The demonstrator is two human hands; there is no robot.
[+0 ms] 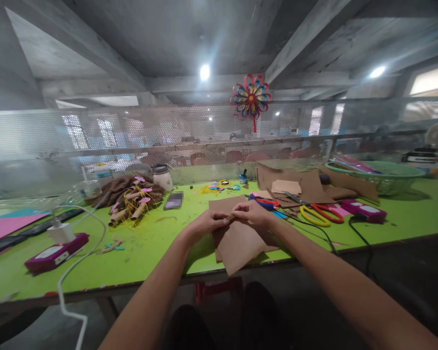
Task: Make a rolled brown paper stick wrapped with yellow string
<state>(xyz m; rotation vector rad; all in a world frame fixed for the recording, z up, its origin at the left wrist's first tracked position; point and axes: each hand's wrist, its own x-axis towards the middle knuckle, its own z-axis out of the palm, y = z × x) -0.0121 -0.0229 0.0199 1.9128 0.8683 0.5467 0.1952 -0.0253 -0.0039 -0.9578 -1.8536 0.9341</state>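
A sheet of brown paper (241,245) hangs at a slant from my fingers, its lower corner reaching past the table's front edge. My left hand (210,222) pinches the sheet's upper left edge. Close beside it, my right hand (251,213) pinches the top edge, the fingertips of both hands almost touching. Under and behind the sheet lies more brown paper (224,204) on the green table (138,262). Blue-handled scissors (264,204) rest just beyond my right hand.
Scissors with yellow and red handles (316,216), brown sheets (295,182) and a green basket (390,177) are at right. At left are paper rolls with yellow string (135,206), a purple power strip (56,253), a white cable (63,277) and a phone (174,200).
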